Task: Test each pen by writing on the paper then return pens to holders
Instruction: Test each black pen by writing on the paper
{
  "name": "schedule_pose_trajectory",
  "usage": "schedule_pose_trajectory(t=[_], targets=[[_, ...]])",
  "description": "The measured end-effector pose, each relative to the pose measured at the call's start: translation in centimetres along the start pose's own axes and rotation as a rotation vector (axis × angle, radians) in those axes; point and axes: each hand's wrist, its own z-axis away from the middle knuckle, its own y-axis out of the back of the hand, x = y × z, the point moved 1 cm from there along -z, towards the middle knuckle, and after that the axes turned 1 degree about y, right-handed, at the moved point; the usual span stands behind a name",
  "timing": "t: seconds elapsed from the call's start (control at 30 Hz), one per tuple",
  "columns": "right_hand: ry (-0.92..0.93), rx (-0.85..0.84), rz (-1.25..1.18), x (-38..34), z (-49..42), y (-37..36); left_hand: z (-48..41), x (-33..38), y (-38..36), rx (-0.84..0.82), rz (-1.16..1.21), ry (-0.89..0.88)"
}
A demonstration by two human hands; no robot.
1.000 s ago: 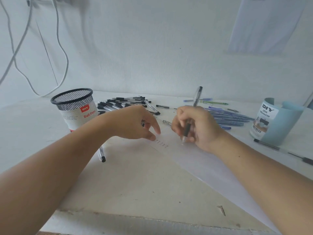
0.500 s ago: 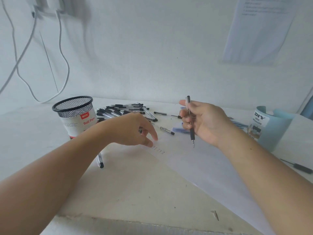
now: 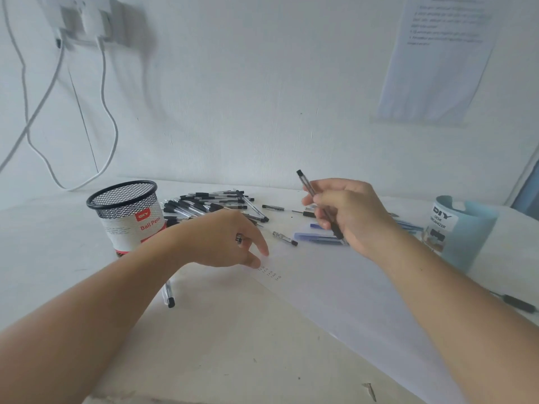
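Right hand (image 3: 354,220) grips pen (image 3: 309,189); left hand (image 3: 224,240) presses paper (image 3: 335,287).

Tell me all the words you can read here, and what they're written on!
"Ball Pens", in red, on the black mesh pen holder; the red logo above it looks like "DIY"; the print below is too small to read.
"DIY" and "DESK ORGANIZER" on the blue desk organizer.
Sheet on the wall: printed lines, too blurred to read.
Paper: small handwritten marks, too small to read.
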Motion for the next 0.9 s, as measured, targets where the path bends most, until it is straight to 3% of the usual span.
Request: schedule_pose_trajectory(t=[0.17,0.4,0.9], targets=[[0.105,0.024,0.472,-1.0,-4.9,0.1,0.0,0.0,0.0,-0.005,-0.017,0.013],[0.067,0.028,0.84,2.5,-12.1,-1.4,-0.3,-0.6,0.0,-0.034,-0.009,0.022],[-0.027,-0.079,1.015,4.9,-12.9,-2.9,-0.5,-0.8,0.0,-0.05,-0.002,0.015]])
